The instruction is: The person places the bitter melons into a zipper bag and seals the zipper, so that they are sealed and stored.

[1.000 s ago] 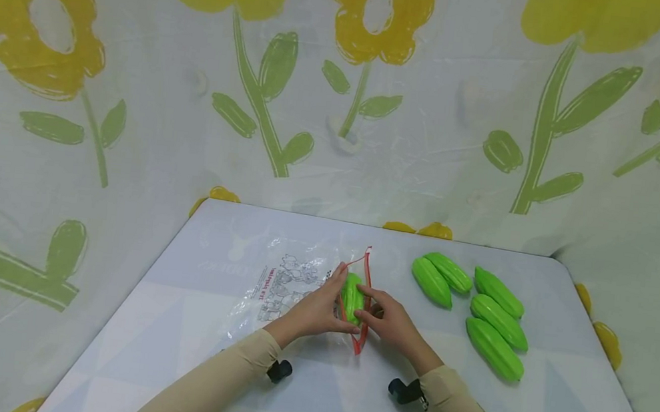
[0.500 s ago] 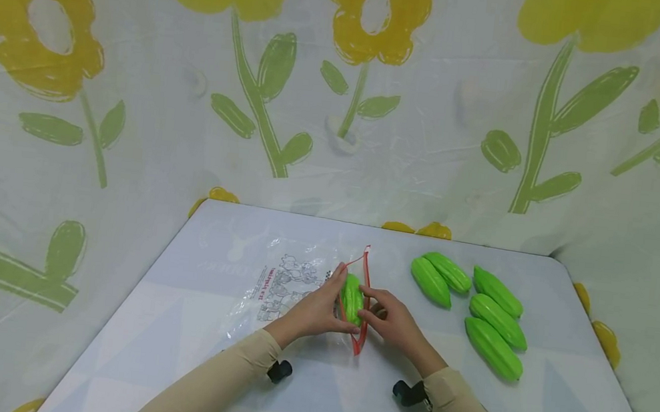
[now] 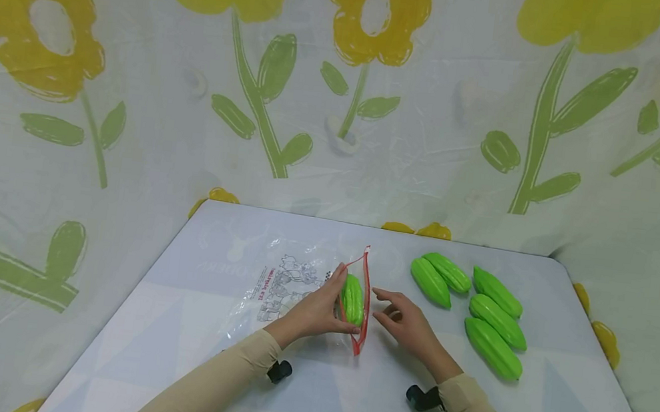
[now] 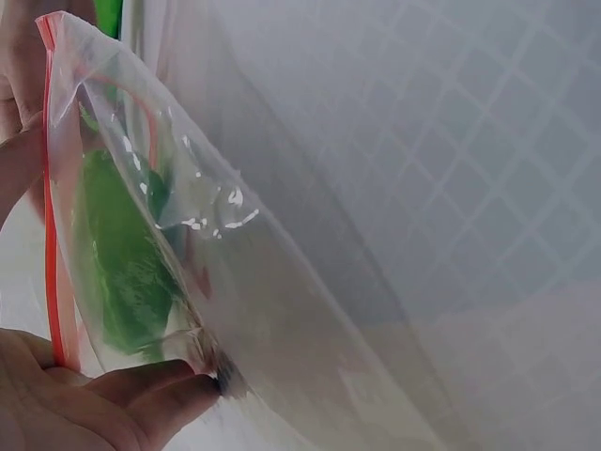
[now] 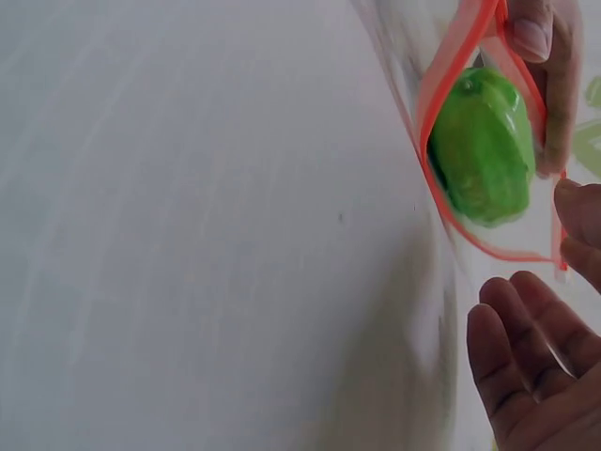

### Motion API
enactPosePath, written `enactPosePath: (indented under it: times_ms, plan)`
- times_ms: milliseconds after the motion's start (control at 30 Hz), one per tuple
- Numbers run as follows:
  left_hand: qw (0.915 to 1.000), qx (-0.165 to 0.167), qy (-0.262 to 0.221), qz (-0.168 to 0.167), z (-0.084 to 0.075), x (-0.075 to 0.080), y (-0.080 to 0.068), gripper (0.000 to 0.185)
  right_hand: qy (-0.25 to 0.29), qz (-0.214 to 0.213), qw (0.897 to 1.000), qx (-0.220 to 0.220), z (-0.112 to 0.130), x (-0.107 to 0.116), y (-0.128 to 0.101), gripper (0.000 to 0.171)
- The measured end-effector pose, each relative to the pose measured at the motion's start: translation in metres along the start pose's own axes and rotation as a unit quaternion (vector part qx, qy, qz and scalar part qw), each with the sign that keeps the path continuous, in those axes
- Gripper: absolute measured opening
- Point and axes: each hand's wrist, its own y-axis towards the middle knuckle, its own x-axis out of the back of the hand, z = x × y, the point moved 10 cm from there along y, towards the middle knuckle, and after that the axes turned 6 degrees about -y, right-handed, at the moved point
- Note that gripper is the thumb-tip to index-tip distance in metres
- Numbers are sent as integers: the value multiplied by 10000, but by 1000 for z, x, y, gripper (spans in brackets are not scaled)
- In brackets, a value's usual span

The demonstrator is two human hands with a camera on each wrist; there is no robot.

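A clear zip bag (image 3: 286,282) with a red zip edge (image 3: 365,283) lies on the white table (image 3: 172,330). My left hand (image 3: 333,300) pinches the bag's mouth and holds it apart. A green ridged toy fruit (image 3: 353,299) sits just inside the mouth. My right hand (image 3: 384,306) hovers just right of the mouth, fingers relaxed and holding nothing. In the left wrist view the fruit (image 4: 122,272) shows through the bag (image 4: 282,282), with my fingers (image 4: 122,399) under it. In the right wrist view the fruit (image 5: 481,146) sits within the red zip edge (image 5: 441,85), above my right fingers (image 5: 526,357).
Several more green ridged toy fruits (image 3: 493,347) lie in a cluster on the right side of the table, the nearest one (image 3: 431,282) right of the bag's mouth. A flower-print cloth (image 3: 134,111) hangs behind and around the table.
My right hand has let go of the green fruit and drawn back to the right. The fruit stays in the bag's mouth, and the left hand keeps its hold.
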Motion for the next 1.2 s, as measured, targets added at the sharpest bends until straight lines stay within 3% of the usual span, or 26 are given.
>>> enactPosePath:
  times_ms: [367, 733, 1033, 1200]
  plan:
    - [10000, 44, -11, 4, 1, 0, 0, 122, -95, -216, 9997, 73, -16, 15, -9, 48]
    - [10000, -23, 26, -11, -2, 1, 0, 122, -216, -957, 9947, 296, -27, 48, -20, 44]
    - [10000, -60, 51, 2, -3, 1, 1, 121, -188, -1713, 9830, 638, -39, 78, -19, 36]
    - [10000, -4, 62, 25, 0, -1, 1, 121, -334, -1940, 9794, 453, -48, 90, -16, 35]
